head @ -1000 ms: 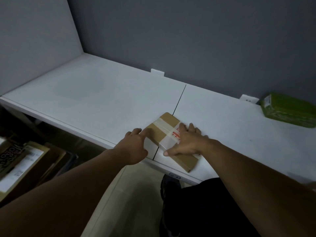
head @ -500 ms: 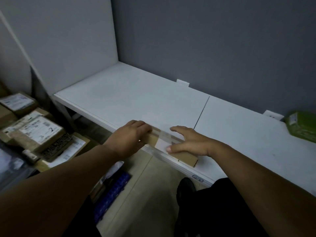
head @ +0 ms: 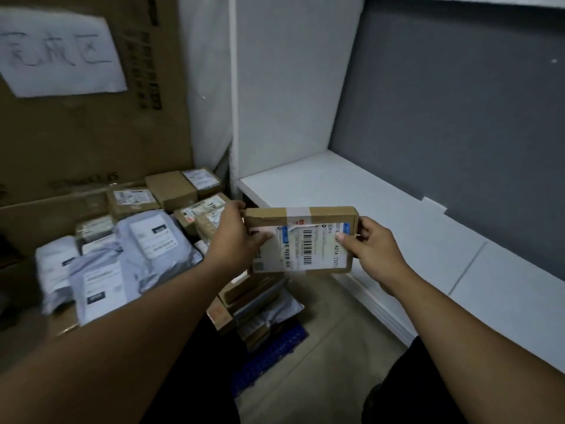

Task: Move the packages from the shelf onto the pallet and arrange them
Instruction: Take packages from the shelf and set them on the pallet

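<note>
A flat brown cardboard package [head: 305,215] with a white barcode label faces me, held in the air in front of the shelf's left end. My left hand [head: 234,237] grips its left edge and my right hand [head: 371,249] grips its right edge. The white shelf [head: 382,209] runs along the right. Lower left, a blue pallet [head: 275,350] shows under a heap of cardboard boxes [head: 171,188] and grey mailer bags [head: 143,249].
A large upright cardboard sheet [head: 91,133] with a handwritten paper sign stands behind the heap. A white shelf side panel [head: 275,102] rises between heap and shelf. Beige floor [head: 321,362] lies below the package.
The package has come off the shelf edge and been turned label side toward me, held in both hands. The view has swung left to the heap on the pallet.
</note>
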